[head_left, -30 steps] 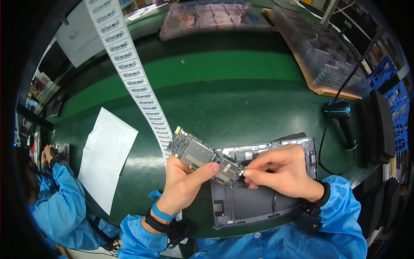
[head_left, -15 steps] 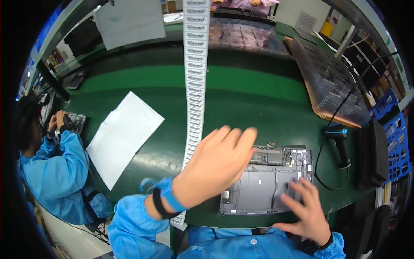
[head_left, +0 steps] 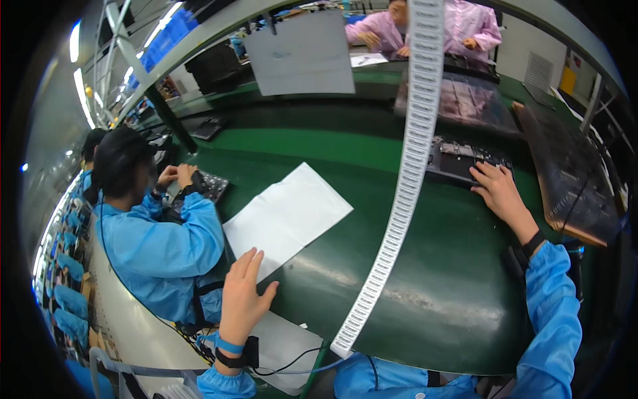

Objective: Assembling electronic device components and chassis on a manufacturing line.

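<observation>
My right hand (head_left: 500, 191) reaches out over the green bench, its fingers spread flat on the right part of an opened laptop base (head_left: 450, 167). The base is dark grey, with inner parts showing along its far side. Empty and open, my left hand (head_left: 243, 299) is raised at the near edge of a white sheet (head_left: 292, 216), wearing a blue wrist strap and a black band. Whether it touches the sheet I cannot tell. Between my hands, a long strip of barcode labels (head_left: 402, 206) hangs down to the bench's near edge.
At left, a co-worker in a blue smock (head_left: 156, 233) handles a dark part. Across the bench are people in pink smocks (head_left: 468, 30). Clear plastic trays (head_left: 565, 166) stand at right; a grey board (head_left: 302, 56) hangs at the back. A cord trails from my left wrist.
The laptop base has moved away from me to the far right with my right hand on it. My left hand has swung left, off the base. The view has turned left.
</observation>
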Demonstrator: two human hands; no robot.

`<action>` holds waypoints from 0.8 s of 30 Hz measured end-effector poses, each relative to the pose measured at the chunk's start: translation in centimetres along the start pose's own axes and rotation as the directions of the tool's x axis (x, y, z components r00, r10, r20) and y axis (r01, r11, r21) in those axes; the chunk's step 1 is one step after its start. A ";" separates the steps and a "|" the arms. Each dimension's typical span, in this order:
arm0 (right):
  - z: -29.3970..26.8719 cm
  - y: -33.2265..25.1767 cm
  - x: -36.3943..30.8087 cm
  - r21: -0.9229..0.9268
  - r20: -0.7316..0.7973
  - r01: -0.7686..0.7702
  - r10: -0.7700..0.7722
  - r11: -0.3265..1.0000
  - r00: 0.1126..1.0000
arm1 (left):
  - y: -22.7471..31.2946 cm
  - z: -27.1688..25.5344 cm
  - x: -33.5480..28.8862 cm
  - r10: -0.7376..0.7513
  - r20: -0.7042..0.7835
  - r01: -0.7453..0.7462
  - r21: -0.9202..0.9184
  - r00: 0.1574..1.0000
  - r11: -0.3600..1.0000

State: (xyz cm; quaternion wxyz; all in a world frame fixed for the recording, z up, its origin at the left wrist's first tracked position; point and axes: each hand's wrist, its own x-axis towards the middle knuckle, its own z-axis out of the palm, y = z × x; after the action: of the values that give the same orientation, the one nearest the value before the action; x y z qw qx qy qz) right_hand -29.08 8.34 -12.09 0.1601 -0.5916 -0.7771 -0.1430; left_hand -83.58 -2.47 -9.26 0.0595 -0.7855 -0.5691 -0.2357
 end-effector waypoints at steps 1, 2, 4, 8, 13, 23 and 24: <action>0.6 0.6 1.4 0.012 -0.003 -0.020 0.020 1.000 1.000 | -0.8 0.9 -0.1 0.030 -0.006 -0.030 0.000 1.000 1.000; 1.0 1.3 2.2 0.014 0.013 -0.066 0.066 0.998 0.998 | -1.3 1.5 -0.3 0.062 -0.008 -0.062 -0.004 0.998 0.998; 2.4 1.7 3.2 0.018 0.005 -0.258 0.258 0.966 0.966 | -1.2 2.0 0.8 0.083 -0.023 -0.084 -0.016 0.996 0.996; 4.4 -2.5 2.4 0.227 -0.419 -0.093 0.184 0.969 0.889 | -1.3 2.5 3.1 0.109 0.185 -0.135 0.137 0.977 0.981; 0.1 -16.6 -1.8 0.870 0.184 -0.343 0.412 0.353 0.892 | -2.3 3.3 1.8 0.079 -0.016 -0.078 0.014 0.997 0.997; -1.1 -24.0 -3.4 0.807 -0.128 0.166 -0.108 0.567 0.986 | -5.1 6.8 -27.1 -0.659 0.300 0.646 0.156 0.690 0.748; -1.3 -24.9 -3.4 0.833 -0.153 0.220 -0.171 0.507 0.973 | -6.8 8.0 -30.5 -0.668 0.404 0.642 0.219 0.625 0.734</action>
State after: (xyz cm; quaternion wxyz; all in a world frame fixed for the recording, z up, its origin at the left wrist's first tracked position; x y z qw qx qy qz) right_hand -52.19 -1.64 -13.12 0.4286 -0.3447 -0.8061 0.2184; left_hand -94.81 -23.66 -30.89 -0.1448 -0.5547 -0.8186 -0.0341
